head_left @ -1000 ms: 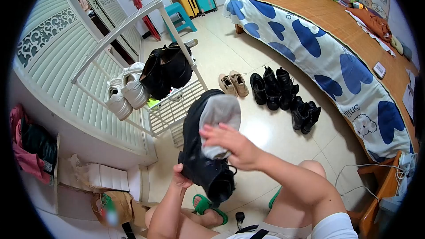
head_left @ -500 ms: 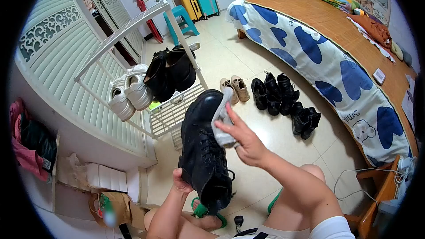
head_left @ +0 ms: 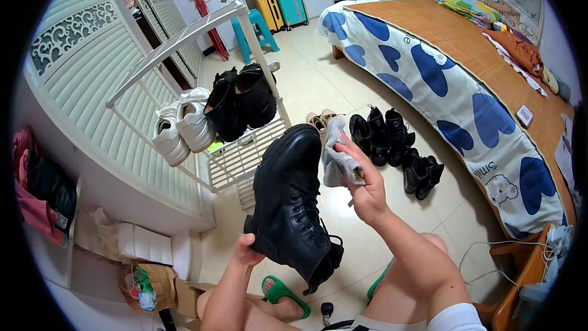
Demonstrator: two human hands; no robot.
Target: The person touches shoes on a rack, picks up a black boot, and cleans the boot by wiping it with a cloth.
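A black lace-up boot [head_left: 285, 193] is held up in front of me, toe pointing away and its laced front turned to the right. My left hand [head_left: 247, 251] grips it low by the heel, thumb on the outside and the other fingers hidden behind it. Just right of the boot, my right hand [head_left: 366, 190] is closed on a grey cloth [head_left: 339, 154]. A small gap separates the cloth from the boot's toe.
A white shoe rack [head_left: 245, 165] bears white sneakers [head_left: 182, 129] and black shoes [head_left: 242, 103]. On the floor stand beige shoes [head_left: 316, 121] and several black boots [head_left: 384, 135]. The bed [head_left: 422, 67] runs along the right; a cardboard box [head_left: 160, 282] sits lower left.
My right hand has drawn the cloth off the boot's toe and moved right. The boot has turned, showing more of its side and its laces.
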